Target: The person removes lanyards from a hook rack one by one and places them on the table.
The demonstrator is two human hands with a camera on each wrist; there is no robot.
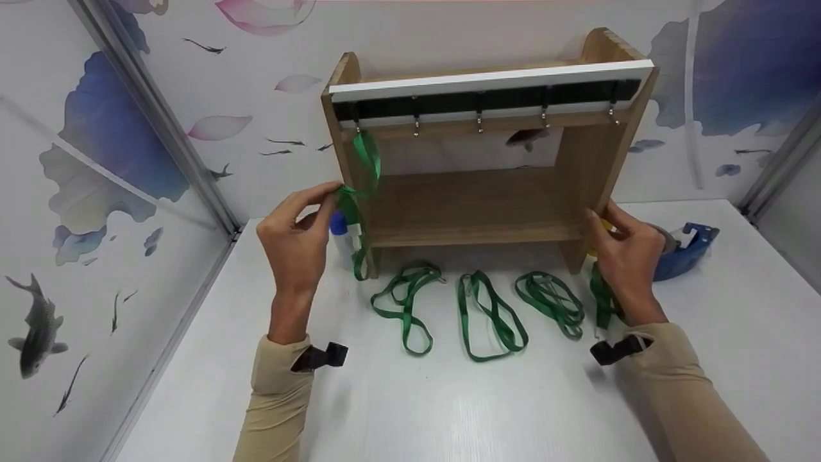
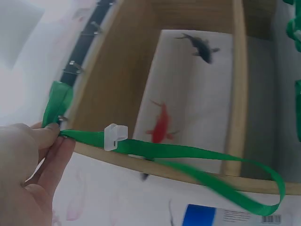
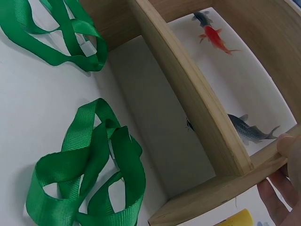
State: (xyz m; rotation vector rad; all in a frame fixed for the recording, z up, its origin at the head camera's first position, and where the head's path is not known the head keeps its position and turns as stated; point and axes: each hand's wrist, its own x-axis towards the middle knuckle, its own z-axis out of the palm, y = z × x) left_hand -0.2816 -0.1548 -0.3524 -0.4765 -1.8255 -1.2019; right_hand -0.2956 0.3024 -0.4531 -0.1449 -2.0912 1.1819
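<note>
A small wooden shelf (image 1: pixel 468 205) stands on the table, with a black strip (image 1: pixel 449 108) of several metal hooks along its upper front. A green lanyard (image 1: pixel 367 154) hangs from the leftmost hook. My left hand (image 1: pixel 292 240) pinches this lanyard between thumb and fingers just below the hook, beside the left side panel. In the left wrist view, its white plastic buckle (image 2: pixel 114 137) sits close to the fingertips and the loop trails down past the shelf. My right hand (image 1: pixel 628 256) grips the lower right side panel (image 3: pixel 207 200), thumb inside and fingers outside.
Several folded green lanyards lie in front of the shelf, among them a left one (image 1: pixel 405 308), a middle one (image 1: pixel 494 314) and one (image 1: pixel 603 298) by my right wrist. A blue tape dispenser (image 1: pixel 686 253) stands at right; a blue-capped bottle (image 1: pixel 340 224) at left.
</note>
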